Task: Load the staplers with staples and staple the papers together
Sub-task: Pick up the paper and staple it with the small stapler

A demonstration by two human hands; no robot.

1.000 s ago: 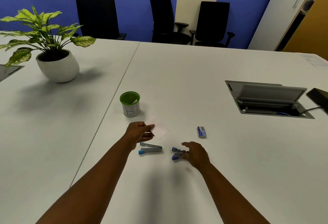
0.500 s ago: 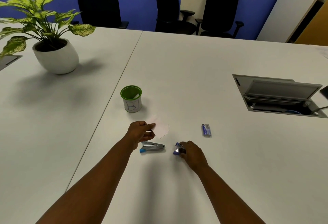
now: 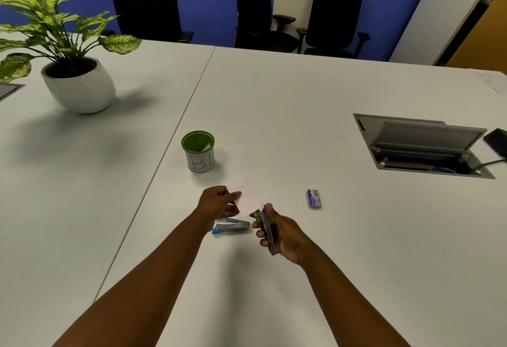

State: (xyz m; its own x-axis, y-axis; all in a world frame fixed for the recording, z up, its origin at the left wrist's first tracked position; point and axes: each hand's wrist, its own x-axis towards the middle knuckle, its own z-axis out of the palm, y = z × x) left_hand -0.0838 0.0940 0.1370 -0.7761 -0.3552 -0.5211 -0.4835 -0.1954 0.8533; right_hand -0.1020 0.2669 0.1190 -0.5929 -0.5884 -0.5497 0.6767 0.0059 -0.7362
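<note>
Staplers number two: one (image 3: 265, 227) sits in your right hand (image 3: 282, 234), fingers wrapped around its body, its nose pointing toward 12 o'clock and meeting the near edge of the papers (image 3: 248, 195). The second stapler (image 3: 231, 225), silver with a light blue end, lies flat on the white table (image 3: 301, 99) at about 9 o'clock from the held one, just below your left hand (image 3: 218, 204). That left hand pinches the small pale papers by their left edge, holding them above the table; you cannot tell how many sheets there are. One small blue staple box (image 3: 314, 198) lies at 3 o'clock from the papers, apart from both hands. One green-rimmed cup (image 3: 198, 151) marked "B1" stands at 11 o'clock.
</note>
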